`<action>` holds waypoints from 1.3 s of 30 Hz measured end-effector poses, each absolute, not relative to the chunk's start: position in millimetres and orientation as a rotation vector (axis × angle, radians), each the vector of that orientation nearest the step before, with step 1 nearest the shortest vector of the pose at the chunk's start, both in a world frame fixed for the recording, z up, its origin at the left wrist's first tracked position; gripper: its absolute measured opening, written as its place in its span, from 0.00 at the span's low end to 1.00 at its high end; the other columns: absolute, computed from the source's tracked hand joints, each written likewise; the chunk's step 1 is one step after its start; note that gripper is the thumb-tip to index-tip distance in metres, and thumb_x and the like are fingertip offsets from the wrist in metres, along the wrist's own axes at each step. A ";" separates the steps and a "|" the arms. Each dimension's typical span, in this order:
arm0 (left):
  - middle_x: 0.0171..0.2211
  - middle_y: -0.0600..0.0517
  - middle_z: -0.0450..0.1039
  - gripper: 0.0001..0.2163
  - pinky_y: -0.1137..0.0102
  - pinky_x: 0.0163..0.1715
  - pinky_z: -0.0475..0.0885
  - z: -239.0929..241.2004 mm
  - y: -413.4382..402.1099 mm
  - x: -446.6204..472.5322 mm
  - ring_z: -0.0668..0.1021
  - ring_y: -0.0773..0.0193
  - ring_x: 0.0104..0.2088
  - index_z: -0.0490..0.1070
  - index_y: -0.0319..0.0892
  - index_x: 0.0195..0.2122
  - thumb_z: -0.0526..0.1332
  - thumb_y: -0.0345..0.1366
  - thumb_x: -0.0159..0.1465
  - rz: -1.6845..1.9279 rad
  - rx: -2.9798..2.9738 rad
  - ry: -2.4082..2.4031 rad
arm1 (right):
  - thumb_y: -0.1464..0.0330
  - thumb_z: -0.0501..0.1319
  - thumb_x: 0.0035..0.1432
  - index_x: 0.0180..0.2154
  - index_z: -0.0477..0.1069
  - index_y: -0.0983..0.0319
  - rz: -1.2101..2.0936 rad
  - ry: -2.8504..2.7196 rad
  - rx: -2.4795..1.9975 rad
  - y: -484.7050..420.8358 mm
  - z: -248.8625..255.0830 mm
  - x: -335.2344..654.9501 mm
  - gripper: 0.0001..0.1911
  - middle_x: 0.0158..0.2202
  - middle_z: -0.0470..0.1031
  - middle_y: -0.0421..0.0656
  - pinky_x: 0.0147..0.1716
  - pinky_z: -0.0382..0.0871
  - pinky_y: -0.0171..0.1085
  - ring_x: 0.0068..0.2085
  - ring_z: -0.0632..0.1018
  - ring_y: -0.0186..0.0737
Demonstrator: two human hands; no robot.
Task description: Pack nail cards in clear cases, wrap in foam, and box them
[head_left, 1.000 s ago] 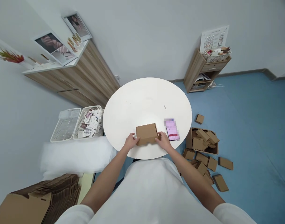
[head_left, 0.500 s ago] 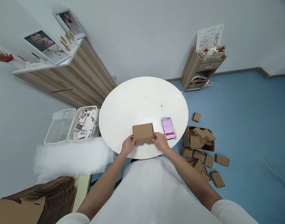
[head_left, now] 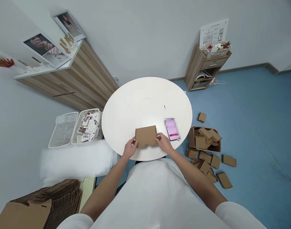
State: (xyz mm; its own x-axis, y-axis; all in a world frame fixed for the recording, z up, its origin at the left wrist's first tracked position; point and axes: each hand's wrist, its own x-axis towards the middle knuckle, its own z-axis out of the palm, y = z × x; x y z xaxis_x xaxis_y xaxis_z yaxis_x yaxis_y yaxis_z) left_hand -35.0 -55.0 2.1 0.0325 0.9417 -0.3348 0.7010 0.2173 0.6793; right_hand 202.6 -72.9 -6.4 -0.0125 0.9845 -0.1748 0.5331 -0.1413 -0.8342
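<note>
A small brown cardboard box (head_left: pixel 146 135) lies on the white oval table (head_left: pixel 126 95), near its front edge. Its lid looks closed, with a notch in the front edge. My left hand (head_left: pixel 130 148) grips the left front corner, thumb on the front and fingers along the side. On the opposite corner, my right hand (head_left: pixel 164 143) holds the right side in the same way. A phone (head_left: pixel 172 129) with a pink screen, partly blurred out, rests on the table just right of my right hand.
On the floor at right stands a carton (head_left: pixel 191 138) full of small boxes, with several loose boxes (head_left: pixel 228 160) around it. White baskets (head_left: pixel 75 140), one holding cards, stand at left. White sheets (head_left: pixel 76 162) and stacked flat cardboard (head_left: pixel 64 203) lie nearer.
The box's front flap, slightly raised earlier, now sits lower and flush with the front. Both hands stay at its corners. The whole view has shifted slightly.
</note>
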 end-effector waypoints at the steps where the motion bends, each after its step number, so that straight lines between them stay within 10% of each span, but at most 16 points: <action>1: 0.41 0.49 0.69 0.22 0.68 0.41 0.65 6.8 -53.7 -35.2 0.71 0.61 0.42 0.60 0.45 0.53 0.50 0.47 0.59 0.410 1.554 1.709 | 0.66 0.51 0.54 0.44 0.62 0.58 1.085 -1.537 -1.709 -70.6 -2.7 202.9 0.14 0.35 0.71 0.41 0.36 0.63 0.36 0.37 0.71 0.37; 13: 0.32 0.50 0.68 0.20 0.70 0.32 0.66 38.8 -18.1 -26.7 0.71 0.64 0.29 0.64 0.42 0.48 0.51 0.45 0.58 0.221 1.489 1.589 | 0.61 0.46 0.56 0.35 0.67 0.59 1.229 -1.661 -1.612 -33.4 32.7 219.6 0.14 0.30 0.68 0.41 0.30 0.61 0.35 0.31 0.69 0.38; 33: 0.38 0.48 0.68 0.20 0.68 0.39 0.65 40.1 -4.4 -21.7 0.71 0.61 0.35 0.64 0.44 0.49 0.57 0.40 0.55 0.319 1.678 1.822 | 0.63 0.45 0.59 0.33 0.69 0.59 1.003 -1.864 -1.829 -13.4 41.6 214.4 0.15 0.29 0.65 0.45 0.29 0.57 0.35 0.29 0.68 0.38; 39: 0.33 0.51 0.69 0.21 0.68 0.36 0.68 42.4 -3.4 -22.8 0.71 0.63 0.33 0.64 0.44 0.50 0.58 0.39 0.54 0.362 1.634 1.757 | 0.65 0.49 0.57 0.48 0.64 0.58 1.077 -1.828 -1.721 -9.9 43.1 217.0 0.17 0.31 0.69 0.43 0.31 0.59 0.34 0.33 0.70 0.39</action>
State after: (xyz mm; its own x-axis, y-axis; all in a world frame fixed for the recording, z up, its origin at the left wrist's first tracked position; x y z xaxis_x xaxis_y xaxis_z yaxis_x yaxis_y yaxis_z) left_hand -22.8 -3.4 42.4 0.0407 0.9536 -0.2982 0.7578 0.1651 0.6313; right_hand 217.0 -9.9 43.1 -0.1562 0.9652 -0.2098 0.6510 -0.0591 -0.7568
